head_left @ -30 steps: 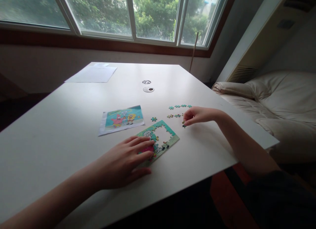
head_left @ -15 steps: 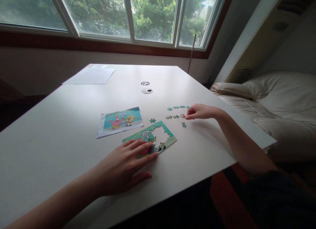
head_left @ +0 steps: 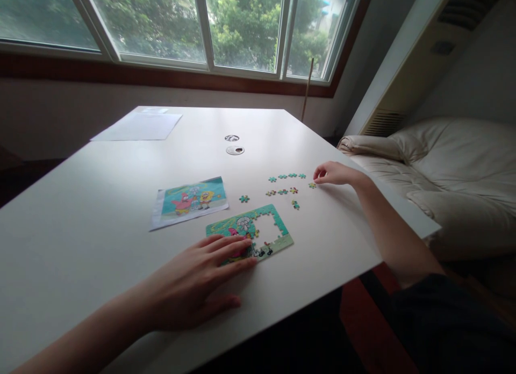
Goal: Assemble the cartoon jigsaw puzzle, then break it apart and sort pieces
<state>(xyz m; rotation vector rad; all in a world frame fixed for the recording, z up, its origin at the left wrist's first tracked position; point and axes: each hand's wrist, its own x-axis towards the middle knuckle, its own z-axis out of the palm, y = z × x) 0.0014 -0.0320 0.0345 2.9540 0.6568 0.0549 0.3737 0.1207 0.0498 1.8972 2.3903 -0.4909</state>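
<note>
A picture (head_left: 192, 198) is lying beyond the left hand (head_left: 197, 281), which is resting flat, grasping nothing, its fingers covering part of the puzzle (head_left: 244, 224). A gap is showing right of those fingers. Loose pieces (head_left: 292, 175) are lying between the hands. The right hand (head_left: 336, 173) is curling beside a single piece (head_left: 312, 185); whether it is pinching it, I cannot tell.

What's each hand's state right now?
Left hand: open, laid over the partly assembled jigsaw puzzle.
Right hand: at a loose jigsaw piece; whether it grips cannot be told.
</note>
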